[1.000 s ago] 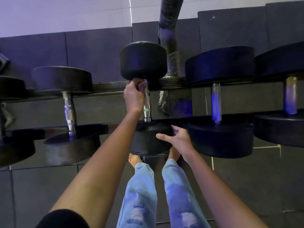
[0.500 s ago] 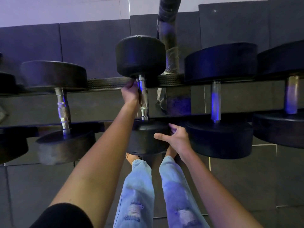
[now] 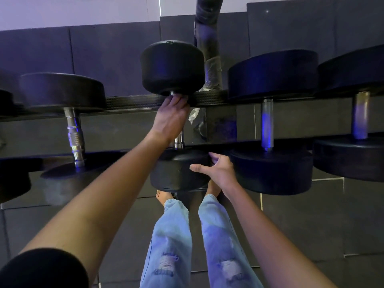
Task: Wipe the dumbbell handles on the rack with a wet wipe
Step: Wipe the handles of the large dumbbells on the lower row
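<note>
- Your left hand [image 3: 171, 119] is wrapped around the far end of the handle [image 3: 179, 142] of the middle dumbbell [image 3: 172, 67], knuckles right under its far head.
- What lies between your palm and the metal is hidden.
- Only the handle's near end shows, a short shiny stub below your wrist.
- Your right hand [image 3: 218, 170] grips the dumbbell's near head, fingers curled over its top edge and thumb stretched across its side.
- Your hands are apart, one at each end of the same dumbbell.
- The dumbbell lies across the rack [image 3: 133, 101], between a knurled-handled dumbbell [image 3: 73, 134] on the left and a larger dumbbell [image 3: 267, 123] on the right.
- Your pale ripped jeans [image 3: 170, 235] and bare feet [image 3: 163, 196] show below the rack.
</note>
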